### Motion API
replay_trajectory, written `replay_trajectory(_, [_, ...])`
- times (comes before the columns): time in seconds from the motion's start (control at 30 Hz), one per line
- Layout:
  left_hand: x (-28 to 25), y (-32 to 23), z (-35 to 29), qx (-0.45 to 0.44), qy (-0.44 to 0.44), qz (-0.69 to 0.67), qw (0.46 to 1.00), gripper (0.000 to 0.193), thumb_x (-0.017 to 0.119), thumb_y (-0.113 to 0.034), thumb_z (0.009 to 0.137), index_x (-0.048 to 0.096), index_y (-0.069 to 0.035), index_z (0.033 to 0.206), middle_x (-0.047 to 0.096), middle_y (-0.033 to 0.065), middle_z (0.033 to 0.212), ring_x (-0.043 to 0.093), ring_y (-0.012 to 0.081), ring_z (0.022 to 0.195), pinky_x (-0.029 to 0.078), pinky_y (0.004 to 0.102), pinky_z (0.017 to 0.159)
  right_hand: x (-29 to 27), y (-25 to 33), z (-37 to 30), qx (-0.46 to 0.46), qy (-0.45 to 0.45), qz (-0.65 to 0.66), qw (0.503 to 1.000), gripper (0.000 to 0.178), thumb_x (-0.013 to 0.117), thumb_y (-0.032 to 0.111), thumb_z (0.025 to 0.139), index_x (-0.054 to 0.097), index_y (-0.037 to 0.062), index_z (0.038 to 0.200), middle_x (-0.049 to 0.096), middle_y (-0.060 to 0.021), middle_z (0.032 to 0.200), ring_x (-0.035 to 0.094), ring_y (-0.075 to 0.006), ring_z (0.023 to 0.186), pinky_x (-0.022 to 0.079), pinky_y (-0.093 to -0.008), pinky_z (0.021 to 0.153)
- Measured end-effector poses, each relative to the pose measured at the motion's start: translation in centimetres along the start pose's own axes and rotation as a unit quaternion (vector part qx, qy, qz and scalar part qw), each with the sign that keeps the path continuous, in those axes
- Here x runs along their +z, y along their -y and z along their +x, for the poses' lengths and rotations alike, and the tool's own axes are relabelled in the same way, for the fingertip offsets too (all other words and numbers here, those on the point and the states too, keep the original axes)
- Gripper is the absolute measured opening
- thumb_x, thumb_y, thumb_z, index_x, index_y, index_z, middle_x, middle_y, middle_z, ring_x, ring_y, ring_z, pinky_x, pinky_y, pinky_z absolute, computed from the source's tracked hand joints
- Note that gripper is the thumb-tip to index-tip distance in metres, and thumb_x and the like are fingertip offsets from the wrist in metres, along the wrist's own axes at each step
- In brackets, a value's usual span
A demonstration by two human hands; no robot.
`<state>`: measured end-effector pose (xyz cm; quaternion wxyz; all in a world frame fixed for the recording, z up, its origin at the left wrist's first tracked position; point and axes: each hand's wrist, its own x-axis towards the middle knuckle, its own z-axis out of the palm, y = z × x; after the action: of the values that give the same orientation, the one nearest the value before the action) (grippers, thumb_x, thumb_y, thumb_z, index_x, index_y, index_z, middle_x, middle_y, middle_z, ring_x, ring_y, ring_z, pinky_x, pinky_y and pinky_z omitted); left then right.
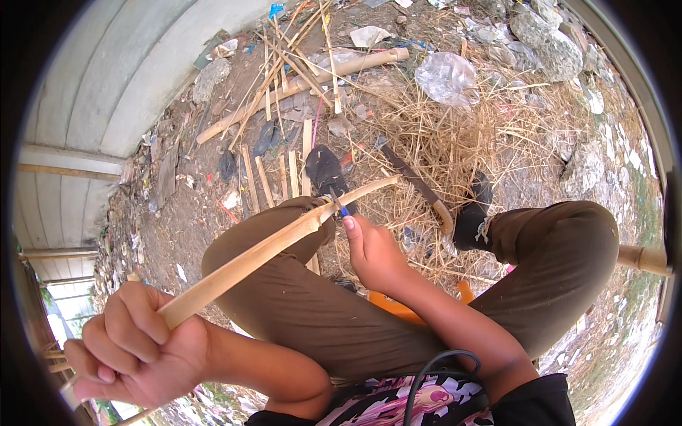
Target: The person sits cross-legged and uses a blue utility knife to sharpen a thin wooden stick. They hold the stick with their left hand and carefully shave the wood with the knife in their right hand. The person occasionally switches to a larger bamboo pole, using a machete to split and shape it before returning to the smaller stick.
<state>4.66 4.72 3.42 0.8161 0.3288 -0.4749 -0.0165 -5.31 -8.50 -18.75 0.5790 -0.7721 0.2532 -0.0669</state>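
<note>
My left hand (145, 348) is wrapped around the near end of a long split bamboo strip (245, 264). The strip slants up to the right across my bent knee, narrowing to a thin, ragged far end. Closed around a small knife with a blue handle (345, 211), my right hand (375, 257) is just below that thinner part. The dark blade meets the strip at a rough, notched spot; how deep it cuts cannot be made out. Most of the handle is hidden inside my right fist.
Between my feet lies a machete (414, 179) with a wooden handle, among straw-like shavings (490, 135). Several cut bamboo strips (293, 174) and a bamboo pole (355, 65) rest beyond. An orange seat (392, 307) shows beneath me. A pale wall (128, 71) stands left; rubble (543, 39) lies far right.
</note>
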Motion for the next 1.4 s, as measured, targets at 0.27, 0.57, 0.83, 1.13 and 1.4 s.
replay_trajectory(0.27, [-1.6, 0.0, 0.3, 0.052, -0.049, 0.038, 0.997, 0.041, 0.043, -0.042, 0.102, 0.037, -0.014, 0.072, 0.027, -0.0056, 0.053, 0.017, 0.0038, 0.039, 0.014, 0.0207, 0.035, -1.0, 2.8, -0.6, -0.006, 0.032, -0.03, 0.999, 0.056, 0.025, 0.044, 0.104, 0.055, -0.0023, 0.092, 0.062, -0.0285, 0.072, 0.061, -0.0488, 0.07, 0.049, -0.0559, 0.066])
replay_trajectory(0.57, [-1.4, 0.3, 0.4, 0.04, -0.044, 0.026, 0.998, 0.042, 0.046, -0.044, 0.101, 0.039, -0.014, 0.072, 0.028, -0.0064, 0.053, 0.018, 0.0032, 0.04, 0.015, 0.0205, 0.036, -0.2, 1.7, -0.5, 0.027, -0.012, 0.029, 0.999, 0.054, 0.026, 0.041, 0.105, 0.055, -0.003, 0.094, 0.06, -0.0286, 0.07, 0.059, -0.05, 0.07, 0.046, -0.0548, 0.063])
replay_trajectory(0.83, [-1.2, 0.2, 0.6, 0.039, -0.041, 0.024, 0.998, 0.041, 0.048, -0.043, 0.1, 0.041, -0.014, 0.072, 0.03, -0.0066, 0.053, 0.021, 0.0025, 0.039, 0.016, 0.0196, 0.035, -0.5, -1.1, 1.5, 0.093, -0.005, 0.028, 0.995, 0.058, 0.025, 0.042, 0.105, 0.058, -0.0037, 0.09, 0.062, -0.0295, 0.073, 0.061, -0.0479, 0.071, 0.048, -0.0546, 0.068])
replay_trajectory(1.13, [-1.2, 0.2, 0.1, 0.043, -0.067, 0.039, 0.996, 0.041, 0.051, -0.044, 0.099, 0.042, -0.014, 0.072, 0.031, -0.0067, 0.052, 0.021, 0.0027, 0.039, 0.014, 0.02, 0.035, -0.6, -0.3, 0.8, 0.023, 0.021, 0.018, 0.999, 0.055, 0.027, 0.042, 0.104, 0.056, -0.0022, 0.089, 0.059, -0.0269, 0.068, 0.059, -0.0476, 0.069, 0.046, -0.0546, 0.066])
replay_trajectory(1.4, [-1.5, 0.2, 0.3, 0.037, -0.054, 0.035, 0.997, 0.042, 0.045, -0.044, 0.101, 0.038, -0.014, 0.072, 0.025, -0.0056, 0.052, 0.015, 0.0053, 0.04, 0.014, 0.022, 0.035, -0.5, -1.4, 1.5, 0.055, -0.002, -0.057, 0.997, 0.058, 0.024, 0.043, 0.104, 0.059, -0.0012, 0.091, 0.062, -0.0261, 0.073, 0.06, -0.047, 0.073, 0.047, -0.0548, 0.069])
